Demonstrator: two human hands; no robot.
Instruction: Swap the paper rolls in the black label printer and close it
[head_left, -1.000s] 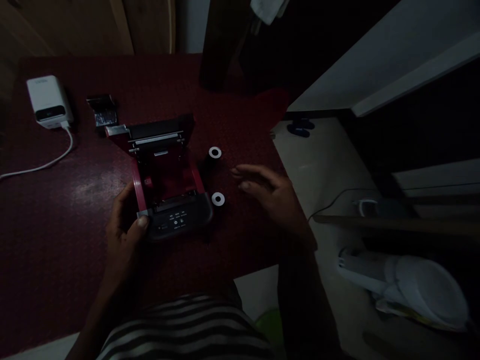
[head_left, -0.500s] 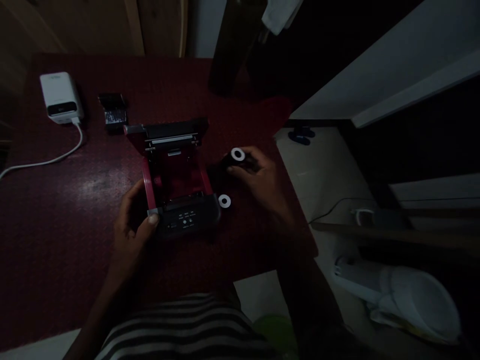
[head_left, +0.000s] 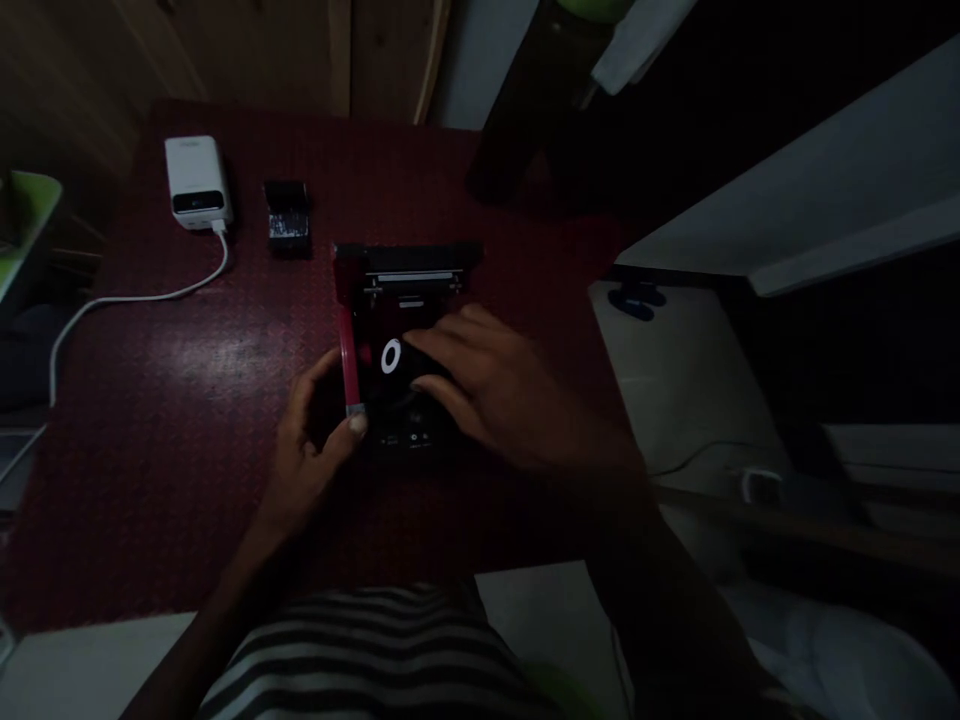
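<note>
A small red and black printer [head_left: 379, 300] with its lid raised stands on the dark red table [head_left: 187, 420]. My left hand [head_left: 315, 440] grips its left front corner, thumb on the red side edge. My right hand [head_left: 487, 385] is over the printer's open bay, fingers closed around a black roll with a white core [head_left: 391, 357], which sits in or just above the bay. The second roll seen earlier is hidden behind my right hand.
A white power bank [head_left: 195, 182] with a white cable [head_left: 135, 298] lies at the table's far left, a small black device [head_left: 288, 218] beside it. A pale side surface [head_left: 660, 370] adjoins the table on the right. Wooden panels stand behind.
My right hand reached to the far roll, picked it up and carried it left into the printer's open bay. The left hand kept its hold. The camera view shifted left.
</note>
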